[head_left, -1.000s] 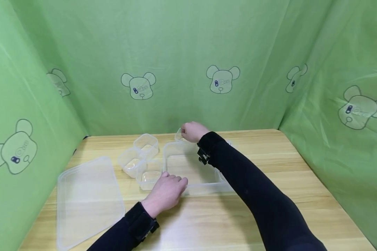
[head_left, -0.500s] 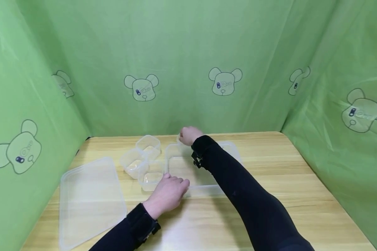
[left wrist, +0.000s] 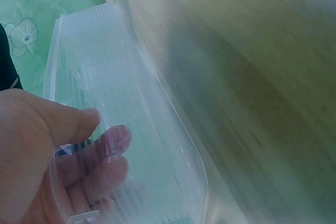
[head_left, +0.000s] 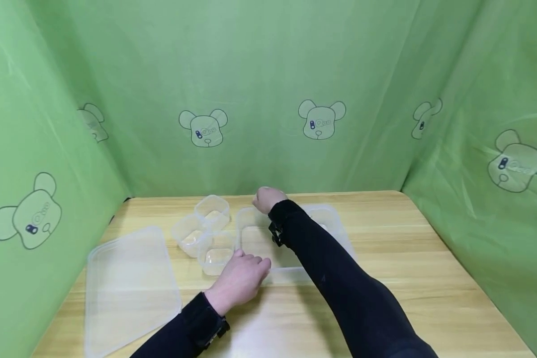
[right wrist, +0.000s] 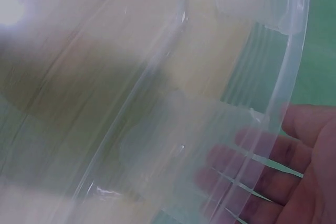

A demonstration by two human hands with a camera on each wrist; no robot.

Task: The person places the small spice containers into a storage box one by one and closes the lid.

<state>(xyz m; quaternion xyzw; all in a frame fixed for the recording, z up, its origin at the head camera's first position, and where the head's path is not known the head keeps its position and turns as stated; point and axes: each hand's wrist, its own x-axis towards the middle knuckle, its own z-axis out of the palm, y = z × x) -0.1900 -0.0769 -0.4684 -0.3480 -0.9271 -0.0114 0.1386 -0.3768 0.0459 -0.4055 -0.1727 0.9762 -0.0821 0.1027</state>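
A large clear plastic box (head_left: 291, 276) stands upright in the middle of the table. At its near left side my left hand (head_left: 241, 278) pinches the wall, thumb on one side and fingers showing through the plastic in the left wrist view. My right hand (head_left: 267, 200) is at the far wall, its thumb (right wrist: 307, 121) at the rim and its fingers seen through clear plastic. A frosted, rounded shape (right wrist: 157, 140) in front of these fingers looks like a small clear container held there. Whether it stands inside or behind the box is unclear.
Three small clear containers touch one another left of the box: a far one (head_left: 212, 211), a left one (head_left: 188, 233) and a near one (head_left: 216, 256). A flat translucent lid (head_left: 130, 293) lies at the table's left. Green cloth (head_left: 259, 64) walls the table (head_left: 411, 278) on three sides.
My right hand has shifted a little left and lower in the head view. The container edge that showed beside its fingers is now hidden. My left hand stays at the near wall.
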